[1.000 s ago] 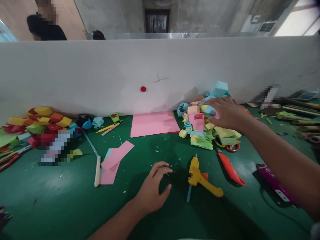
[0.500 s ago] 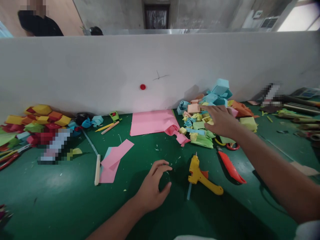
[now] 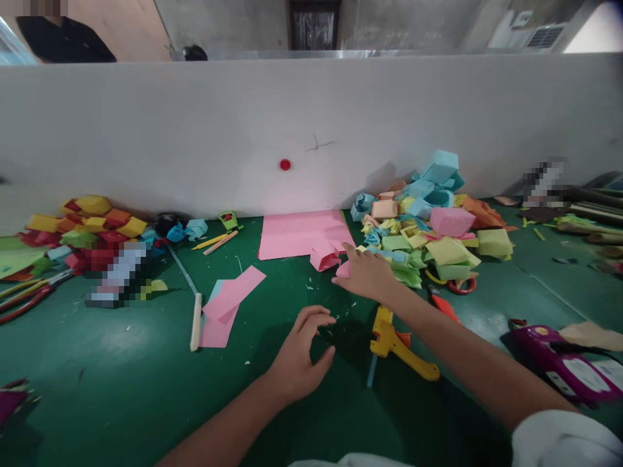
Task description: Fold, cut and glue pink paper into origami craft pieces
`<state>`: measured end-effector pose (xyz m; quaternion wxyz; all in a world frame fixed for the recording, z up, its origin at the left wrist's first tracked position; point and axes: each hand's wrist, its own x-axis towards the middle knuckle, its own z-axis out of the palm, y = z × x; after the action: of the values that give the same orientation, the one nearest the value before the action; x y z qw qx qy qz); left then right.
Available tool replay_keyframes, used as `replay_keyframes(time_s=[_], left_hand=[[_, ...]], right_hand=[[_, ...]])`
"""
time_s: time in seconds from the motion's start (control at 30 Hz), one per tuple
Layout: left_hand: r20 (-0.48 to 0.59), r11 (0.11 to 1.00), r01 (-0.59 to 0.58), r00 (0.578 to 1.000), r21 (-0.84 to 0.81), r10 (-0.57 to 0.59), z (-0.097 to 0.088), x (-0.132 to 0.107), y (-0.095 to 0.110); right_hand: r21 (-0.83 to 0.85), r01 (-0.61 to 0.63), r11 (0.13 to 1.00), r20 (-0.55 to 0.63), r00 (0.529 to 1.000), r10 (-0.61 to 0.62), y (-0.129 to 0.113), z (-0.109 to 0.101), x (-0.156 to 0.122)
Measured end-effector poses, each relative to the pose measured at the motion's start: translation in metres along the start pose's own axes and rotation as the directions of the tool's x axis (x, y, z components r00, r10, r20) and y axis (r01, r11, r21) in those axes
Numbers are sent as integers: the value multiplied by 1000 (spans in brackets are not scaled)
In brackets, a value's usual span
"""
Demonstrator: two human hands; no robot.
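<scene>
Red disc (image 3: 285, 165) on white partition (image 3: 195, 130), person (image 3: 65, 40) beyond

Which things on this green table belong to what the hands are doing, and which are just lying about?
Seemingly part of the job:
pink folded paper, at the right hand
perhaps the paper pile beside that hand

Apparently just lying about, no hand on them:
yellow glue gun
yellow pencil
scissors, far left
purple device, far right
</scene>
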<state>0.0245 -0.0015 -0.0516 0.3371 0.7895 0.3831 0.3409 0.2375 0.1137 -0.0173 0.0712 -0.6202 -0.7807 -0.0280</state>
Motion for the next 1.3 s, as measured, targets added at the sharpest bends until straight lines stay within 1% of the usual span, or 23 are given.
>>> replay_keyframes(time_s=[0.07,0.23,0.33,0.47,0.57,0.7,0.83,0.93,1.0,1.1,1.17,1.23,1.3], left_hand=[[6,1000,-5,1000,-6,5,0,-1,0],[19,1000,-3,1000,-5,3,0,-2,-1],[13,1000,5,1000,-16,-5,1,-2,-2],[-36,999,28,999,-46,-29,1,-2,-3],[-53,998,41,998,-51,-44,2,-3,-4],[-49,998,45,998,-53,-48,3,-3,-5],[-48,998,32,998,-60,-35,2,-2,-6],[-39,999,23,999,-48,-25,2,-1,-7],[-32,999,26,999,-37,-27,1,-1,-8],[-42,999,31,999,-34,-33,1,-1,-7],[-56,999,34,998,-31,-36,1,-1,-6],[-65,999,34,997,-27,-36,1,0,-6],[-62,999,34,997,-24,-36,1,0,-6]], right_hand=[[-6,27,1000,11,1000,-27,-5,1,10],[-8,159,987,61,986,-158,-15,4,27],[-8,165,986,53,985,-165,-17,9,40],[29,202,979,29,979,-203,-14,13,54],[79,239,968,6,971,-240,-8,9,54],[140,221,965,-85,974,-210,5,-6,38],[187,189,964,-199,968,-151,29,-32,20],[203,155,967,-297,951,-91,56,-60,15],[196,117,973,-360,932,-39,78,-80,17],[165,23,986,-470,881,57,113,-110,27],[140,-25,990,-535,839,97,135,-126,36],[121,-67,990,-581,804,126,154,-138,44],[109,-111,988,-617,772,155,171,-146,51]])
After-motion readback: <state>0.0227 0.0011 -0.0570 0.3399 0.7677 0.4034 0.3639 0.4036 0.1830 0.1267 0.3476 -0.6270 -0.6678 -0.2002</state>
